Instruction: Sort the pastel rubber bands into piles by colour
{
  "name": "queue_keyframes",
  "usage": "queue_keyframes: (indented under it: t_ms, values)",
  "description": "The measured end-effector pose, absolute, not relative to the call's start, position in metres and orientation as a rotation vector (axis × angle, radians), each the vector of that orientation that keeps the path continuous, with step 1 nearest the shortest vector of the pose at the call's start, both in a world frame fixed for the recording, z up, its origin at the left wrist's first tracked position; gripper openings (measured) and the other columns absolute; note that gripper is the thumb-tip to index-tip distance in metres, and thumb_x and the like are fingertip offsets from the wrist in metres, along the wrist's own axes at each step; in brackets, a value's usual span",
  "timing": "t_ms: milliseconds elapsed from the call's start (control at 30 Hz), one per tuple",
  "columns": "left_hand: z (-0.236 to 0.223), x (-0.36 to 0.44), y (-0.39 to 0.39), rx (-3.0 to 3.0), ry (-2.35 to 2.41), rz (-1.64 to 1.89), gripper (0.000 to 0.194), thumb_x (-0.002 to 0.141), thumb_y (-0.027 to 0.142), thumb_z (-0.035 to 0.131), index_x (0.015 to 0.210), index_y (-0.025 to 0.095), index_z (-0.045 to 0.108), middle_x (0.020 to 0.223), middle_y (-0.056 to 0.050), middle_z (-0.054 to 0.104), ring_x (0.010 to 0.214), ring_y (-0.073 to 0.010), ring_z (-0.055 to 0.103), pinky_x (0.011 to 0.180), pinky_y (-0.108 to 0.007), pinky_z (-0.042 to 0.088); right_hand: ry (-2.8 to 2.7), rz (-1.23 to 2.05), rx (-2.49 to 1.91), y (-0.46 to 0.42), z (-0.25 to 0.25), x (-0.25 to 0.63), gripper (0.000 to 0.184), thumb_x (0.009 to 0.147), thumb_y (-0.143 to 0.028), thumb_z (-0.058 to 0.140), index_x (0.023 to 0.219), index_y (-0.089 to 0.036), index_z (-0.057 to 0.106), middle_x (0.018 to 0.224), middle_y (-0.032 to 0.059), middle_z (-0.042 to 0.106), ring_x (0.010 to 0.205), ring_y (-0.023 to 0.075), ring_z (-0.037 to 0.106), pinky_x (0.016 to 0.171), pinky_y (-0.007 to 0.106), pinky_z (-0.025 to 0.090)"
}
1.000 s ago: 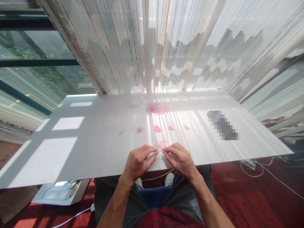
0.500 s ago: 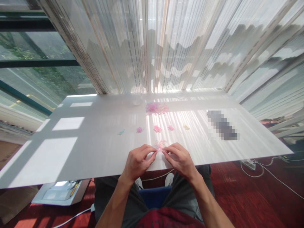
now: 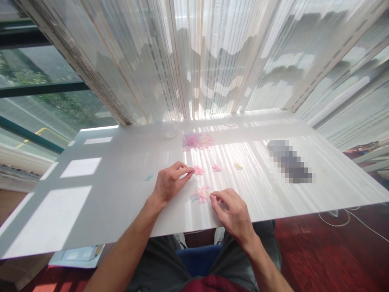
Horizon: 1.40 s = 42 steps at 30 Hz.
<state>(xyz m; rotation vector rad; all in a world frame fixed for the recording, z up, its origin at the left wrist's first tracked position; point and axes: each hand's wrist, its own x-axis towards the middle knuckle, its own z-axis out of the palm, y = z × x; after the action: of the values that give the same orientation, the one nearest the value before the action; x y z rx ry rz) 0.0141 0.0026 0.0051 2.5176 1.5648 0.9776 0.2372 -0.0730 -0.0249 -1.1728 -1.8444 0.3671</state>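
My left hand [image 3: 170, 181] reaches over the white table, thumb and fingertips pinched at the edge of a bright pink pile [image 3: 198, 170] of small thin pieces. Whatever is in that pinch is too small to make out. My right hand [image 3: 233, 209] is closed in a pinch at the right edge of a mixed pastel pile [image 3: 200, 194]; its fingertips hide what they hold, if anything. Right of the bright pink pile lie a smaller pink pile [image 3: 216, 168] and a pale yellow pile [image 3: 238, 166]. A teal pile [image 3: 148, 177] lies left of my left hand.
A large pink and lilac heap [image 3: 198, 141] lies farther back. Behind it stand a clear container [image 3: 171, 130] and a clear round dish [image 3: 230, 121]. A blurred-out dark object [image 3: 290, 162] rests at the right. Curtains [image 3: 206, 61] hang along the table's far edge.
My left hand has moved forward from the mixed pile to the bright pink pile, and now covers the purple pile. My right hand stays near the mixed pile. The view has shifted slightly.
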Motion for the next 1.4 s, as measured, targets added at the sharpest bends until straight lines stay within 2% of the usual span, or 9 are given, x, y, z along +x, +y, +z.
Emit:
queue_keyframes:
  t_ms: [267, 500, 700, 867, 1033, 1200, 1400]
  values:
    - [-0.007, 0.017, 0.005, 2.554, 1.652, 0.957, 0.015, 0.096, 0.026, 0.066, 0.093, 0.024, 0.081, 0.081, 0.003, 0.071, 0.055, -0.0073, 0.055, 0.053, -0.021, 0.039, -1.900, 0.405, -1.185, -0.072, -0.026, 0.239, 0.009, 0.100, -0.014, 0.058, 0.100, -0.019, 0.066, 0.080, 0.0040, 0.064, 0.075, 0.0185, 0.059, 0.069, 0.032, 0.048]
    - [-0.002, 0.021, 0.006, 2.477, 1.560, 1.024, 0.013, 0.095, 0.023, 0.067, 0.094, 0.022, 0.080, 0.081, 0.002, 0.070, 0.052, -0.0058, 0.051, 0.054, -0.020, 0.042, -1.911, 0.415, -1.152, -0.070, -0.024, 0.240, 0.010, 0.099, -0.012, 0.059, 0.104, -0.019, 0.065, 0.081, 0.0047, 0.065, 0.075, 0.0187, 0.059, 0.067, 0.032, 0.048]
    - [0.016, 0.030, 0.020, 2.504, 1.380, 0.851, 0.013, 0.095, 0.026, 0.067, 0.096, 0.025, 0.079, 0.085, 0.001, 0.073, 0.062, -0.0080, 0.060, 0.057, -0.020, 0.043, -1.874, 0.454, -1.162, -0.070, -0.023, 0.241, 0.010, 0.099, -0.012, 0.059, 0.103, -0.019, 0.065, 0.081, 0.0045, 0.066, 0.075, 0.0186, 0.061, 0.068, 0.031, 0.049]
    - [0.017, 0.036, 0.036, 2.542, 1.310, 0.765, 0.014, 0.096, 0.027, 0.065, 0.094, 0.025, 0.079, 0.085, 0.002, 0.072, 0.056, -0.0062, 0.055, 0.054, -0.020, 0.039, -1.857, 0.468, -1.167, -0.070, -0.023, 0.242, 0.010, 0.099, -0.012, 0.059, 0.101, -0.019, 0.065, 0.080, 0.0043, 0.066, 0.074, 0.0185, 0.061, 0.067, 0.031, 0.049]
    - [0.016, 0.051, 0.048, 2.526, 1.263, 0.667, 0.014, 0.096, 0.026, 0.064, 0.096, 0.027, 0.079, 0.089, 0.002, 0.073, 0.061, -0.0073, 0.059, 0.058, -0.020, 0.042, -1.854, 0.465, -1.178, -0.070, -0.023, 0.242, 0.011, 0.099, -0.013, 0.058, 0.101, -0.019, 0.066, 0.080, 0.0044, 0.067, 0.073, 0.0188, 0.061, 0.066, 0.032, 0.050]
    - [0.014, 0.061, 0.063, 2.547, 1.219, 0.625, 0.015, 0.095, 0.027, 0.065, 0.094, 0.028, 0.080, 0.088, 0.002, 0.072, 0.056, -0.0061, 0.057, 0.055, -0.020, 0.041, -1.842, 0.470, -1.171, -0.069, -0.022, 0.243, 0.011, 0.099, -0.013, 0.058, 0.101, -0.020, 0.066, 0.078, 0.0042, 0.066, 0.071, 0.0187, 0.060, 0.064, 0.031, 0.050]
    - [0.006, 0.063, 0.067, 2.571, 1.243, 0.591, 0.012, 0.093, 0.027, 0.069, 0.096, 0.029, 0.080, 0.090, 0.002, 0.073, 0.061, -0.0077, 0.060, 0.057, -0.021, 0.041, -1.839, 0.486, -1.149, -0.070, -0.023, 0.244, 0.011, 0.098, -0.011, 0.059, 0.103, -0.019, 0.065, 0.079, 0.0050, 0.066, 0.073, 0.0196, 0.060, 0.065, 0.032, 0.050]
